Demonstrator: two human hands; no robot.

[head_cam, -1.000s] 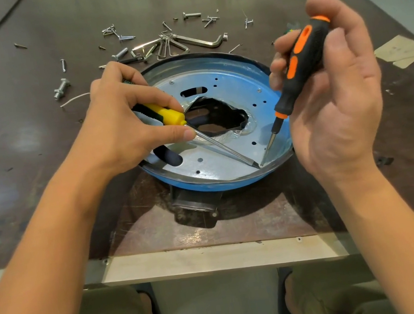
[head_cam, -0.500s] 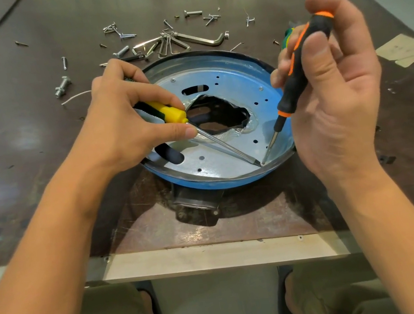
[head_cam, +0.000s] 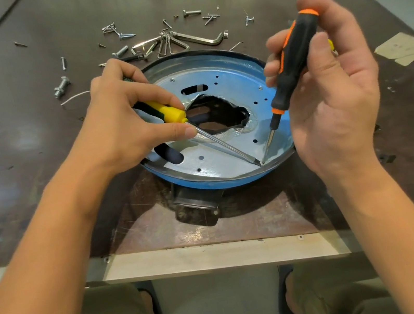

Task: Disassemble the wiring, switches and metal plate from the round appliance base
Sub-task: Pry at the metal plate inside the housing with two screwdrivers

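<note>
Our left hand (head_cam: 124,126) grips yellow screwdriver (head_cam: 165,113); our right hand (head_cam: 333,97) pinches black-orange screwdriver (head_cam: 293,54). Round blue base (head_cam: 204,182) on table (head_cam: 18,133), between and below both hands. Both tips meet on metal plate (head_cam: 217,160), near rim.

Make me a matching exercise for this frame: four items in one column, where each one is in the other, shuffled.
Items:
1. yellow-handled screwdriver
2. orange-and-black screwdriver
3. hex keys
4. large bolt

Places:
A. on the table, beyond the base
B. held in the right hand
C. on the table, left of the base
D. held in the left hand

Pairs: 1-D, 2-B, 3-A, 4-C
</note>
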